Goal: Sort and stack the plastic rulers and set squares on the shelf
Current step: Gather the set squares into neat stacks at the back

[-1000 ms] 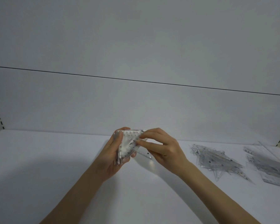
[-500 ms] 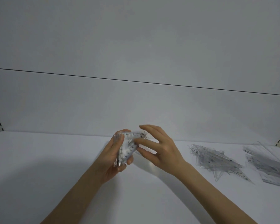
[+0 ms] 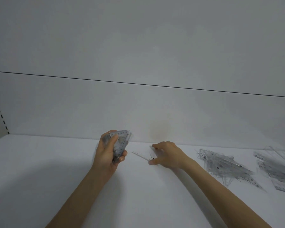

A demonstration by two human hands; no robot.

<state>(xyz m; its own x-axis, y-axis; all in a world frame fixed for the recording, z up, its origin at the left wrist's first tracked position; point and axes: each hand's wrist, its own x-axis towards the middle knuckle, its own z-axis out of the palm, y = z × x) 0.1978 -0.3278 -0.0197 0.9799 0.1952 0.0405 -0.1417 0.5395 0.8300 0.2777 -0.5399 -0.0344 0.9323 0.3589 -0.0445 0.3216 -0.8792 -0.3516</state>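
Now | left hand (image 3: 107, 156) grips stack (image 3: 122, 140) | right hand (image 3: 169, 155) pinches set square (image 3: 142, 156) on shelf (image 3: 48, 162)

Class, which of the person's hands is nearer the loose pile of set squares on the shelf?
Right. The right hand lies just left of the pile, pinching a lone set square; the left hand is farther left, gripping a stack.
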